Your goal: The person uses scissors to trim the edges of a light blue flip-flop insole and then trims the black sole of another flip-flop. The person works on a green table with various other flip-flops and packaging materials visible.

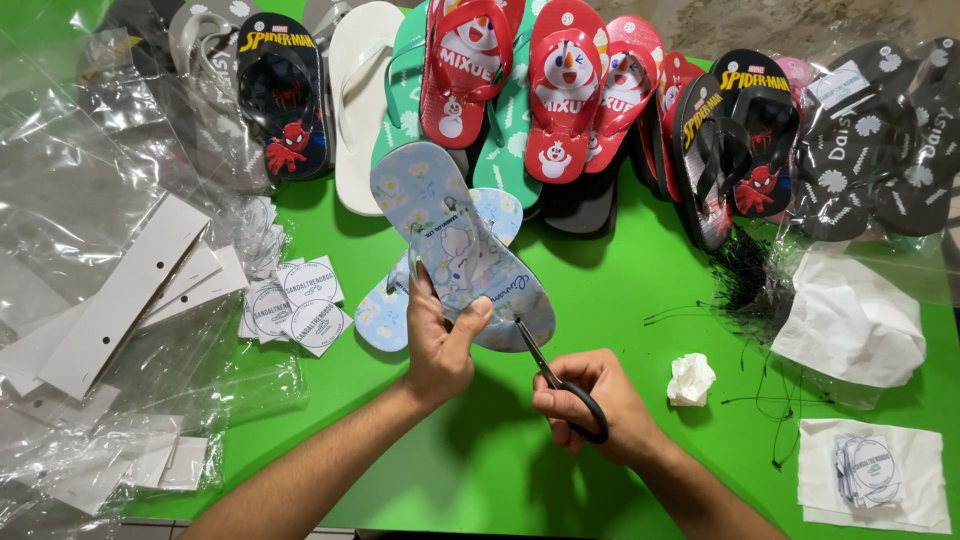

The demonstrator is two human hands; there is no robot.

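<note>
Towards the left edge of the green table [620, 300], clear plastic bags [70, 200] and white card strips [120, 300] are spread, with round printed labels [300, 300] beside them. Near the table's middle, a pale blue flip-flop [450, 240] with a small floral print and clear straps is pinched at its heel by the left hand [440, 345], thumb pressed on the sole. Black-handled scissors [560, 375] are gripped by the right hand [590, 405], their tip touching the sole's edge. A crumpled tissue [690, 380] lies further right.

Bare green table [600, 300] between sandal row [560, 100], hands
</note>
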